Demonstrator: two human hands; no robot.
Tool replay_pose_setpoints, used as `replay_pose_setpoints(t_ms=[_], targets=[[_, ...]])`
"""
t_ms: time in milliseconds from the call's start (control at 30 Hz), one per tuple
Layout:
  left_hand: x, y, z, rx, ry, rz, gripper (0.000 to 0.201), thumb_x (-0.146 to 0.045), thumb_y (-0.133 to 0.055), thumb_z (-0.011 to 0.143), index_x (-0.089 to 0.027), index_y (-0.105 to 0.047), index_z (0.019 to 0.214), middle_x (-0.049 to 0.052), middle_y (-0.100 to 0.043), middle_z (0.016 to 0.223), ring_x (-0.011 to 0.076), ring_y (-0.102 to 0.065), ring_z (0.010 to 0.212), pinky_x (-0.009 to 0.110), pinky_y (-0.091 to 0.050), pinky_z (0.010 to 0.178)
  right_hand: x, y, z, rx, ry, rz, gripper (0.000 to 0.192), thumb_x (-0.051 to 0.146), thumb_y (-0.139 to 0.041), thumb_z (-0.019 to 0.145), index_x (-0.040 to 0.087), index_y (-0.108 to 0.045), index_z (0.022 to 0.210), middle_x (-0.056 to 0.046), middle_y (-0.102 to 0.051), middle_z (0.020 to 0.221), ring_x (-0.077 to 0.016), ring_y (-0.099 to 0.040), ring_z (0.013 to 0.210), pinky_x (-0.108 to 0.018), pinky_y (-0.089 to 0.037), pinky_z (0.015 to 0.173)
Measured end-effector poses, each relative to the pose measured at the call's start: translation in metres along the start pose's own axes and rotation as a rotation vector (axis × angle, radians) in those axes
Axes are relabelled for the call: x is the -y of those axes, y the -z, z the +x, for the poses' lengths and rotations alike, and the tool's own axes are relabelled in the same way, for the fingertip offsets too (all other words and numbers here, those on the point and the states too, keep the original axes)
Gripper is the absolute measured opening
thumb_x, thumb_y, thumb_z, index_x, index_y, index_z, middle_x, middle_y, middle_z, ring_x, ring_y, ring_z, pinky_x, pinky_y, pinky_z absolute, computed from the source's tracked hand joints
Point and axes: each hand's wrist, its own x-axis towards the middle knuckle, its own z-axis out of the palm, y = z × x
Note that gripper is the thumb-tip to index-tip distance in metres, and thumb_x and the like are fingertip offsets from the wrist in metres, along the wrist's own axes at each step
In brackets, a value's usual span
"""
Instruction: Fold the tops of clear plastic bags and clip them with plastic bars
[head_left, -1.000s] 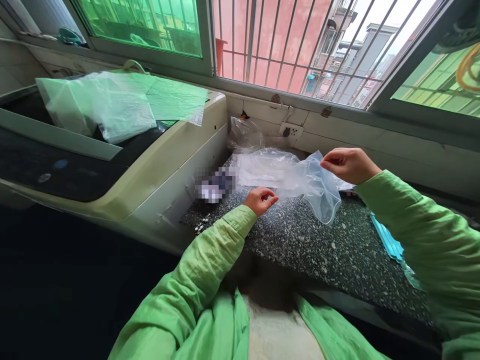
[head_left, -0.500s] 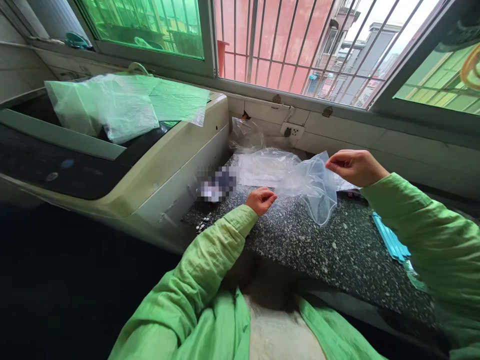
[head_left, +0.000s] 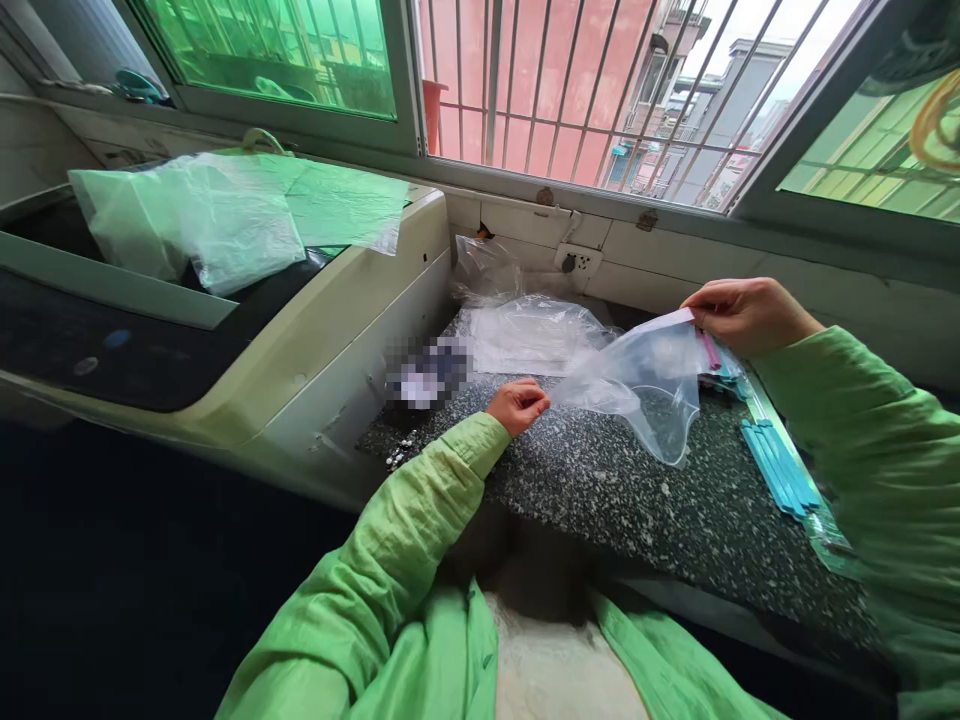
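Clear plastic, thin and crinkled, makes up the one bag (head_left: 645, 385) now stretched just above the speckled desk (head_left: 600, 490), and everything else is best placed from it. The right hand (head_left: 746, 315) pinches the bag's upper edge at its far right end, while the left hand (head_left: 517, 405) is closed on its near left corner, so the film hangs between the two hands with its belly sagging toward the desk. Judging by this, the step in hand is spreading or opening the bag; the next move seems to call for a steady two-point hold so the mouth parts without the film slipping. Beyond the bag lies a loose pile of more clear bags (head_left: 529, 335), too layered to count. To its right sits one stack of blue strips (head_left: 780, 465), number unclear. Far left of the bag, one white machine (head_left: 300, 340) carries more plastic sheets (head_left: 225, 215).
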Motion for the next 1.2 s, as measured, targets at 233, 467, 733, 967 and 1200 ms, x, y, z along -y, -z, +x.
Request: replay_pose_setpoints(t_ms=[233, 467, 733, 967, 1200], targets=[[-0.003, 0.001, 0.000, 0.045, 0.040, -0.044, 0.026, -0.033, -0.053, 0.070, -0.014, -0.056, 0.053, 0.000, -0.046, 0.054, 0.0076, -0.041, 0.050, 0.020, -0.032, 0.048, -0.004, 0.006, 0.000, 0.067, 0.003, -0.027, 0.016, 0.029, -0.048, 0.068, 0.016, -0.056, 0.066, -0.003, -0.057, 0.058, -0.0099, -0.045, 0.053, -0.026, -0.038, 0.052], [-0.005, 0.003, 0.000, -0.045, 0.025, 0.056, 0.033, -0.043, -0.048, 0.074, -0.015, -0.054, 0.058, 0.000, -0.045, 0.058, 0.0085, -0.040, 0.054, 0.022, -0.033, 0.052, 0.027, 0.004, 0.001, 0.196, 0.147, -0.250, 0.017, 0.029, -0.046, 0.071, 0.018, -0.055, 0.063, -0.001, -0.052, 0.056, -0.0091, -0.041, 0.052, -0.026, -0.034, 0.052], [-0.069, 0.004, 0.034, -0.218, -0.260, 0.283, 0.033, -0.046, -0.057, 0.069, -0.015, -0.058, 0.080, 0.002, -0.050, 0.067, 0.0115, -0.045, 0.064, 0.025, -0.038, 0.063, 0.051, -0.024, 0.013, 0.295, 0.275, -0.393, 0.019, 0.029, -0.046, 0.073, 0.020, -0.060, 0.063, 0.000, -0.056, 0.059, -0.0103, -0.047, 0.056, -0.024, -0.032, 0.054], [-0.082, 0.002, 0.051, -0.296, -0.294, 0.446, 0.020, -0.027, -0.048, 0.077, -0.016, -0.055, 0.062, 0.002, -0.050, 0.064, 0.0102, -0.044, 0.061, 0.023, -0.035, 0.059, 0.049, -0.030, -0.003, 0.194, 0.276, -0.266, 0.022, 0.036, -0.050, 0.073, 0.018, -0.062, 0.069, -0.002, -0.059, 0.066, -0.0105, -0.050, 0.060, -0.024, -0.036, 0.057], [-0.074, 0.013, 0.046, -0.398, -0.292, 0.461, 0.024, -0.027, -0.049, 0.077, -0.016, -0.048, 0.056, -0.002, -0.043, 0.057, 0.0074, -0.036, 0.052, 0.020, -0.032, 0.052, 0.005, -0.060, -0.078, 0.175, 0.032, -0.046, 0.028, 0.045, -0.054, 0.071, 0.018, -0.062, 0.069, -0.004, -0.062, 0.065, -0.0129, -0.054, 0.060, -0.025, -0.041, 0.055]])
